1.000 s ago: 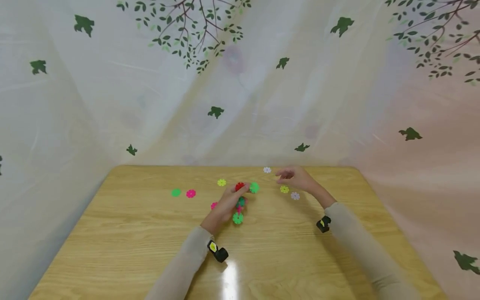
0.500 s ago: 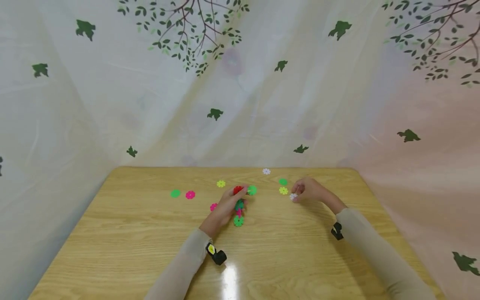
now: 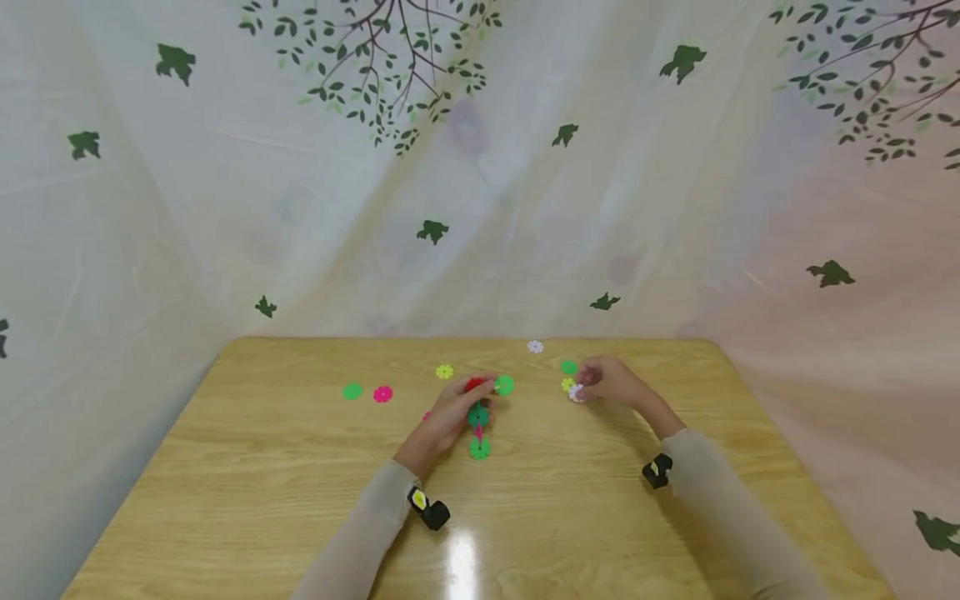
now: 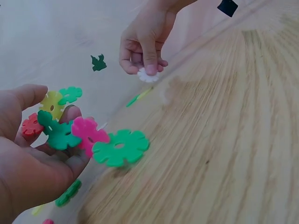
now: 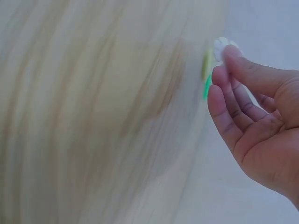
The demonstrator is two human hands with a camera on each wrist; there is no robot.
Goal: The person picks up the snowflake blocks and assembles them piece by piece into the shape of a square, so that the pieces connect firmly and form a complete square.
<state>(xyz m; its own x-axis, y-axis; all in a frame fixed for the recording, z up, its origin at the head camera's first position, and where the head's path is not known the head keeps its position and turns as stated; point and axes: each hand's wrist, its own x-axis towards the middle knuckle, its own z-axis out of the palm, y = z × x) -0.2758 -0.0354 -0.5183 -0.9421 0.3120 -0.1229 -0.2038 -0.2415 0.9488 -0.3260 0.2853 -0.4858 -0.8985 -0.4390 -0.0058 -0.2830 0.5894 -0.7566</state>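
My left hand (image 3: 448,414) grips a joined cluster of flower-shaped plastic discs. In the left wrist view the cluster has a red disc (image 4: 32,125), a yellow disc (image 4: 52,105), a dark green disc (image 4: 61,136), a pink disc (image 4: 88,133) and a bright green disc (image 4: 121,148) at its near end. Another green disc (image 4: 70,94) sticks out beyond the yellow one. Between thumb and fingers, my right hand (image 3: 613,383) pinches a white flower disc (image 4: 148,75), held raised beside the cluster's right side, apart from it.
On the wooden table (image 3: 570,517) lie loose discs: green (image 3: 352,391), pink (image 3: 382,394), yellow (image 3: 445,372), white (image 3: 535,347), and green (image 3: 568,367) and yellow (image 3: 567,384) near my right hand. Another pink one is partly hidden by my left hand. A patterned curtain (image 3: 337,250) stands behind.
My right hand moved right and down to the white disc, pinched it, and now has brought it slightly left. My left hand has kept its hold on the cluster, nearly in place.
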